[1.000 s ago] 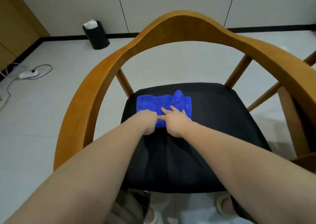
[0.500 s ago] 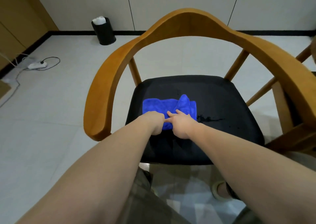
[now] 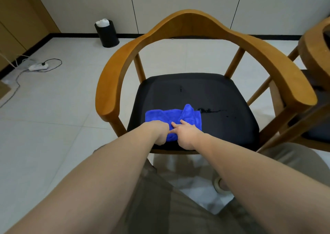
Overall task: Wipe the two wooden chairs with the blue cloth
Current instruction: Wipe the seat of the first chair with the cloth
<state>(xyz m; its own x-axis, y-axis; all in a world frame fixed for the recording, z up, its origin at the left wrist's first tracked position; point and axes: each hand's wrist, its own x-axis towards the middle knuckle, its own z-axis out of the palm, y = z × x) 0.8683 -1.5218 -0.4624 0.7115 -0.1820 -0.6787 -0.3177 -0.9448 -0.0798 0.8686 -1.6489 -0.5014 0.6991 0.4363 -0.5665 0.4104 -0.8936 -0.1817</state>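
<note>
Blue cloth (image 3: 160, 115): bunched, lying on the black seat (image 3: 214, 94) of the nearer wooden chair (image 3: 196, 19), left of centre and close to the front edge.

Change noted: within the last second the cloth has been drawn from mid-seat towards the front edge, both hands travelling with it. A dark wet streak (image 3: 210, 110) with a few specks now lies exposed on the seat just right of the cloth.

Grip: the left hand (image 3: 159, 131) is curled over the cloth's near edge, fingers folded down and apparently clamped on the fabric. The right hand (image 3: 187, 133) lies alongside it with fingers (image 3: 182, 121) extended flat, pressing on the cloth rather than closing round it.

Assessment: one pulling stroke across the seat looks nearly complete. The streak suggests that the right half of the seat needs another pass. The wooden armrests and back show no sign of attention. The second chair (image 3: 314, 42), partly visible at the right, appears untouched.
</note>
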